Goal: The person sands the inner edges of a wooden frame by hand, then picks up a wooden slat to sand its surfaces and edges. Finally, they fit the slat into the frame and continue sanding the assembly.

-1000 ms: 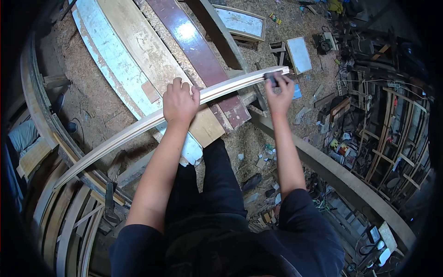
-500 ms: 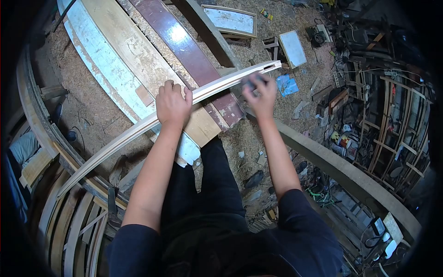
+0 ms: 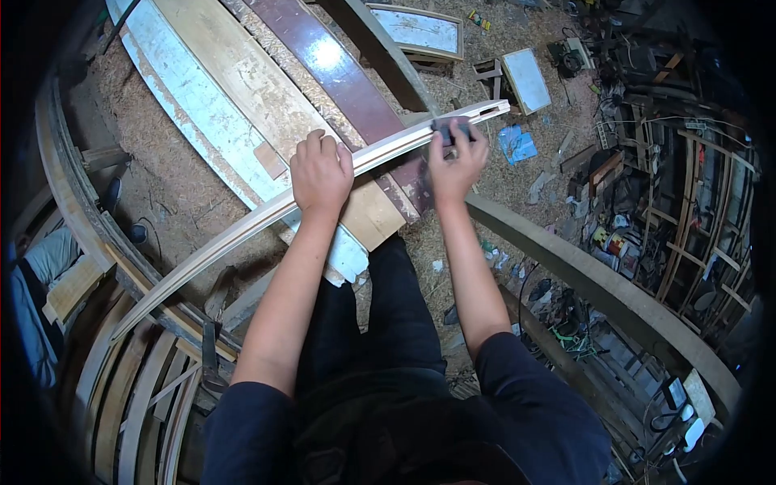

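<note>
A long, pale wooden strip with a groove along it lies across the planks of a bench and ends in a slot at the upper right. My left hand grips the strip near its middle, fingers wrapped over it. My right hand holds a small dark block against the strip, close to the slotted end. Beneath the strip run a worn white-blue board, a bare wooden board and a glossy reddish-brown board.
A curved beam passes at the right. Curved wooden pieces are stacked at the lower left, near another person's leg. A framed white panel, blue paper and scraps lie on the sawdust-covered floor.
My right hand with the dark block has moved down and left relative to the strip's slotted end. The whole view has shifted slightly, and my left hand still grips the strip.
</note>
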Available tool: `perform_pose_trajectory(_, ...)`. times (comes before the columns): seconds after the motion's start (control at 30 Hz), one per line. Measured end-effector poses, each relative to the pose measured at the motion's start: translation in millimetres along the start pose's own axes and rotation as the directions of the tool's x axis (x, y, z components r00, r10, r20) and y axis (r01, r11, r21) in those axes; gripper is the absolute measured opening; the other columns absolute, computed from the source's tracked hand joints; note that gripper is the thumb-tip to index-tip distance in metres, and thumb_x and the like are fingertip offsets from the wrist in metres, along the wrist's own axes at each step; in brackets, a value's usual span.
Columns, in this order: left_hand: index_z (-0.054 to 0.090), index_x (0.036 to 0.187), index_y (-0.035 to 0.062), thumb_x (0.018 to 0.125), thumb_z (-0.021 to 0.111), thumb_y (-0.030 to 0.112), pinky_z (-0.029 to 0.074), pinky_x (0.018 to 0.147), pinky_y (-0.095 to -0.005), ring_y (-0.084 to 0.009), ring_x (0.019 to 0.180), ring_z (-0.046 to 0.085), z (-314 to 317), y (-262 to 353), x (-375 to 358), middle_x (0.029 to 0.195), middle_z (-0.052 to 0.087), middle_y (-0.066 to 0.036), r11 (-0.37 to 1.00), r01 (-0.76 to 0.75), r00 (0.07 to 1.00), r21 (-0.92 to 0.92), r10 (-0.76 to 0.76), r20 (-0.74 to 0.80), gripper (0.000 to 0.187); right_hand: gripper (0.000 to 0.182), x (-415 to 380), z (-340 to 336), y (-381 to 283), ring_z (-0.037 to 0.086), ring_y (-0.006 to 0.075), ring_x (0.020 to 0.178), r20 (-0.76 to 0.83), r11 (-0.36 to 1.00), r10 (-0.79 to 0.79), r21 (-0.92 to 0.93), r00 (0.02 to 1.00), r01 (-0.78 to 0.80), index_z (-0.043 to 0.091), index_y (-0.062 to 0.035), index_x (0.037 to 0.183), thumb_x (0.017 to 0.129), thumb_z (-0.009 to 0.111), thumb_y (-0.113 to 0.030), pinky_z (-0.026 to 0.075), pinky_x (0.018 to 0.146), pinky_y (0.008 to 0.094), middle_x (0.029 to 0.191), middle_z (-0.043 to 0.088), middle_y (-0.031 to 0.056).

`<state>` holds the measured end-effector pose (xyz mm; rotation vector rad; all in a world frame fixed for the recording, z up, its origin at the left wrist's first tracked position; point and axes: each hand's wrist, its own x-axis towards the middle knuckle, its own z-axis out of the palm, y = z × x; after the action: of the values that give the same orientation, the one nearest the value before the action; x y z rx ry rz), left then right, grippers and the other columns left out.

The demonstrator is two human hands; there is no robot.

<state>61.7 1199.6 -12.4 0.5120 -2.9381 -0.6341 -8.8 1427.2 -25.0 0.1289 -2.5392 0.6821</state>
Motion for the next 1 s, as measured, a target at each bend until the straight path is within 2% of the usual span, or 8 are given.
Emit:
perform_pose_trajectory(0.1,0.074,0.105,0.0025,0.103,0.061,0.023,0.052,0.100,-0.0486,-0.0371,0.117,0.065,-3,-3,0,0.130,0.070,-0.015,0.995,0.002,1.000,-0.098,-0.006,-0.031,0.025,0.039,-32,-9,-55,0.063,0.0367,0.120,0.228,0.957,-0.200,0.252,0.953,0.141,0.079,-0.0178,0.122,0.083,0.085,-0.017,0.047,0.105,0.0505,0.131,0.067,0.0158)
perform_pose_trajectory(0.23,0.073,0.105,0.0029,0.103,0.062,0.021,0.049,0.106,-0.0479,-0.0404,0.124,0.063,-8,-27,-4,0.133,0.068,-0.018,0.909,-0.028,0.990,-0.416,-0.033,-0.138,0.022,0.034,-19,-21,-44,0.063,0.0330,0.123,0.303,0.977,-0.204,0.128,0.931,0.172,0.080,-0.0204,0.118,0.084,0.085,-0.024,0.037,0.109,0.0503,0.136,0.068,0.0140)
perform_pose_trajectory(0.37,0.073,0.111,0.0033,0.105,0.060,0.022,0.044,0.112,-0.0518,-0.0408,0.129,0.060,-31,-62,-14,0.134,0.068,-0.020,0.997,-0.012,0.988,-0.078,0.000,-0.156,0.023,0.036,-9,-16,-10,0.064,0.0337,0.120,0.159,0.992,-0.064,-0.094,0.985,0.080,0.078,-0.0153,0.120,0.085,0.085,-0.020,0.041,0.104,0.0524,0.129,0.072,0.0165)
perform_pose_trajectory(0.47,0.071,0.115,0.0032,0.107,0.057,0.021,0.044,0.112,-0.0503,-0.0393,0.129,0.061,-28,-56,-13,0.134,0.068,-0.018,0.997,0.043,0.986,-0.066,-0.053,-0.160,0.024,0.041,-39,-6,-67,0.062,0.0367,0.122,0.210,0.965,-0.182,0.226,0.960,0.134,0.078,-0.0149,0.125,0.085,0.085,-0.018,0.046,0.098,0.0539,0.129,0.069,0.0188)
perform_pose_trajectory(0.63,0.070,0.117,0.0018,0.111,0.050,0.022,0.045,0.110,-0.0489,-0.0384,0.126,0.062,-28,-62,-16,0.129,0.069,-0.017,0.978,0.168,0.973,-0.126,-0.185,-0.137,0.029,0.041,-51,-16,-92,0.061,0.0373,0.116,0.299,0.942,-0.316,0.211,0.900,0.261,0.079,-0.0158,0.123,0.083,0.085,-0.018,0.045,0.098,0.0520,0.131,0.067,0.0196)
perform_pose_trajectory(0.73,0.068,0.112,0.0045,0.112,0.049,0.026,0.046,0.103,-0.0503,-0.0378,0.114,0.062,-24,-67,-10,0.118,0.069,-0.016,0.940,0.139,0.966,-0.312,-0.197,-0.165,0.029,0.044,-42,-11,-80,0.061,0.0375,0.116,0.232,0.997,-0.071,0.000,0.970,0.073,0.079,-0.0167,0.125,0.082,0.087,-0.020,0.044,0.099,0.0505,0.128,0.064,0.0197)
perform_pose_trajectory(0.87,0.067,0.111,0.0056,0.114,0.045,0.028,0.047,0.098,-0.0512,-0.0396,0.108,0.062,-24,-67,-13,0.115,0.068,-0.016,0.931,0.143,0.953,-0.337,-0.221,-0.205,0.032,0.040,-84,-14,-138,0.058,0.0406,0.119,0.398,0.942,-0.181,0.331,0.899,0.043,0.082,-0.0121,0.115,0.078,0.092,-0.020,0.046,0.101,0.0523,0.123,0.061,0.0223)
perform_pose_trajectory(1.0,0.069,0.114,0.0059,0.114,0.044,0.027,0.049,0.099,-0.0505,-0.0404,0.110,0.063,-24,-62,-14,0.117,0.069,-0.016,0.953,0.215,0.958,-0.215,-0.248,-0.143,0.032,0.040,-73,-18,-119,0.059,0.0410,0.117,0.306,0.973,0.015,0.213,0.952,-0.084,0.082,-0.0107,0.111,0.074,0.095,-0.019,0.049,0.100,0.0505,0.118,0.060,0.0216)
